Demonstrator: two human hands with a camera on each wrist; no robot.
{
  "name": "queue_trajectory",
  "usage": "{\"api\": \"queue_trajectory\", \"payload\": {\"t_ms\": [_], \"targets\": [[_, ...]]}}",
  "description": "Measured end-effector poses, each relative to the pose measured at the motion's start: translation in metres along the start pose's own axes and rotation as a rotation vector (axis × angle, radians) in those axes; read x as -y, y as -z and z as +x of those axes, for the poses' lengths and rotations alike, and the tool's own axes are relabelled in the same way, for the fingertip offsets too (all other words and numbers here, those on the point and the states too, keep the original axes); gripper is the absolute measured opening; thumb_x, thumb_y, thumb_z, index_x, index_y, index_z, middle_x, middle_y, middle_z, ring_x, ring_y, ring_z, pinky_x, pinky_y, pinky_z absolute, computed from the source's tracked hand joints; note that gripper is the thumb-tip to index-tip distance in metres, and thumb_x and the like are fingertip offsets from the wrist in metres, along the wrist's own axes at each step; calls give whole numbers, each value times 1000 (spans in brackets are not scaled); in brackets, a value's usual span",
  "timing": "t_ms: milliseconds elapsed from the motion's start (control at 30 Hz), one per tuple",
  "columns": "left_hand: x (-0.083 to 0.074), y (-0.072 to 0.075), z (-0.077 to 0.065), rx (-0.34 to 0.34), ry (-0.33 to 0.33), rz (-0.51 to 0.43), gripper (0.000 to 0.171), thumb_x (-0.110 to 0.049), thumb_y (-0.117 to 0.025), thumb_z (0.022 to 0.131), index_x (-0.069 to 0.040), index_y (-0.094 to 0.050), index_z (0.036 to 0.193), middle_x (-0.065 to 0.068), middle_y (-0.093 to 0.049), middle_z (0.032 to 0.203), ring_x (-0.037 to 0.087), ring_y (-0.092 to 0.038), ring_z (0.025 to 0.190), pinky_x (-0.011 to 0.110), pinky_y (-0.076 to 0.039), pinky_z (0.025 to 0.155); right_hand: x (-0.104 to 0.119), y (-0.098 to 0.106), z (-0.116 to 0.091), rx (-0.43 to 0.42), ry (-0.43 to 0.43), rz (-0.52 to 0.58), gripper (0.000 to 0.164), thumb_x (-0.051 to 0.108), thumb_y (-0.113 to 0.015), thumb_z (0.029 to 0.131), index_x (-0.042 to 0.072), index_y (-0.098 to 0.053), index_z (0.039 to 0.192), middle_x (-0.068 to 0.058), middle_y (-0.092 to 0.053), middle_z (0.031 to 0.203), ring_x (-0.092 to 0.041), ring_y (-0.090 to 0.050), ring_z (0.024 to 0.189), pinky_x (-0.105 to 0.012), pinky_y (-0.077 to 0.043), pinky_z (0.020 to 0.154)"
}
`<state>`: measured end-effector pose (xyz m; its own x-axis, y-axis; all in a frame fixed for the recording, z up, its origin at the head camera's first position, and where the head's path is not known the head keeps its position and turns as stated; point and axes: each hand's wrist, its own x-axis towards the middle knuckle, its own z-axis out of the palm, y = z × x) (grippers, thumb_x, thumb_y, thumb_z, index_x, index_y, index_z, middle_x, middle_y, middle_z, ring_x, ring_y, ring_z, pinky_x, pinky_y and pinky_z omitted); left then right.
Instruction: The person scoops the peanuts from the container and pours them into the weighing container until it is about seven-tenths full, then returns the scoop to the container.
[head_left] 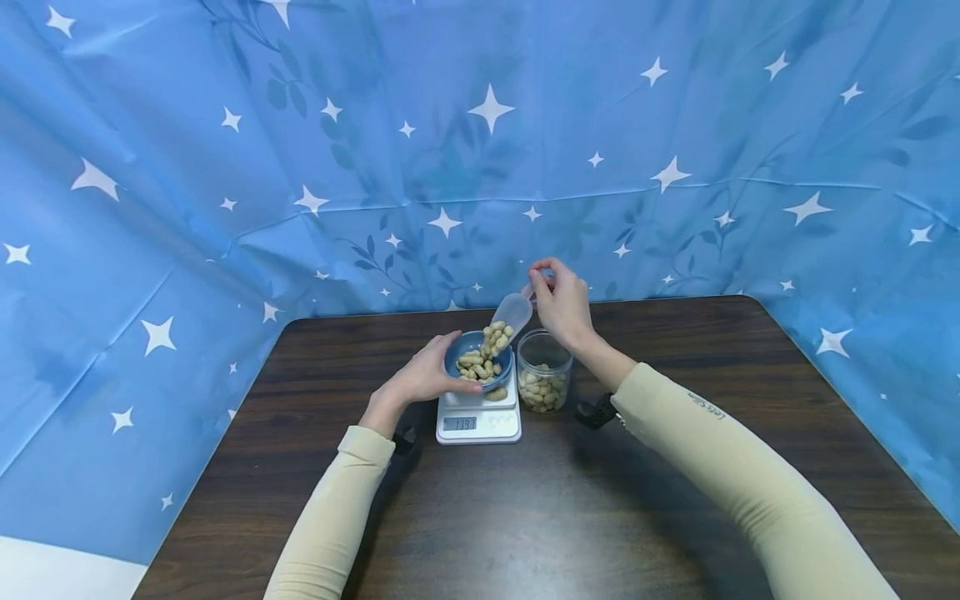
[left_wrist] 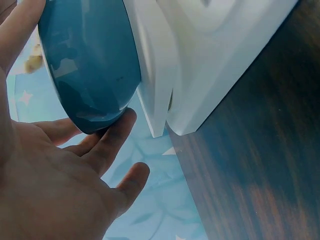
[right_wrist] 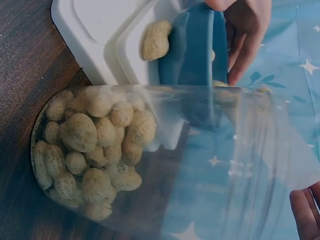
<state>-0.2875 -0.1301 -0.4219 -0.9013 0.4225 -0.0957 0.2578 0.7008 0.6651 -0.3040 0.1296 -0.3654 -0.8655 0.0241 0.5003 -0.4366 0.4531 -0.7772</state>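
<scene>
On the platform of a white kitchen scale (head_left: 491, 432) sits a blue bowl (head_left: 506, 363) with peanuts in it. My left hand (head_left: 420, 375) grips the bowl from the left, thumb along its near side and fingers behind; the left wrist view shows fingertips against the bowl's outer wall (left_wrist: 95, 65). My right hand (head_left: 564, 308) pinches the handle of a translucent scoop (head_left: 516, 310), tilted down over the bowl with peanuts (head_left: 497, 337) at its lip. One loose peanut (right_wrist: 156, 41) lies on the scale beside the bowl.
A clear open jar (head_left: 546, 348), partly filled with peanuts (right_wrist: 95, 145), stands right of the scale, below my right hand. The dark wooden table (head_left: 525, 517) ends at a blue star-patterned curtain (head_left: 480, 167) behind. The scale's display (head_left: 460, 423) shows digits.
</scene>
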Motion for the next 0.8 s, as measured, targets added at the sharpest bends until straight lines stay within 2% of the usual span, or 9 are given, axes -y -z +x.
{"api": "queue_trajectory", "payload": {"t_ms": [233,567,800], "targets": [[1,-1,0,-3,1,-18,115,-50,-90,76,-9,-26,163,17,-35,159,34,-43,138,56,-37,111,5,9,2,-14,-5,69,26,19,-50,110,-1,-62,121,-15,-74,88,-26,-73,80,-37,-61,71],[-1,2,-3,2,-2,-44,114,-49,-89,77,-9,-25,163,18,-33,159,34,-43,137,56,-36,111,12,23,4,-31,-49,101,27,20,-53,109,-2,-63,122,-16,-75,89,-26,-73,81,-26,-59,67],[-1,0,-2,0,-13,-38,113,-48,-89,78,-8,-25,163,18,-34,158,34,-43,137,54,-36,111,12,33,2,-34,-45,110,28,21,-55,109,-2,-64,122,-16,-75,88,-26,-73,79,-30,-60,66]]}}
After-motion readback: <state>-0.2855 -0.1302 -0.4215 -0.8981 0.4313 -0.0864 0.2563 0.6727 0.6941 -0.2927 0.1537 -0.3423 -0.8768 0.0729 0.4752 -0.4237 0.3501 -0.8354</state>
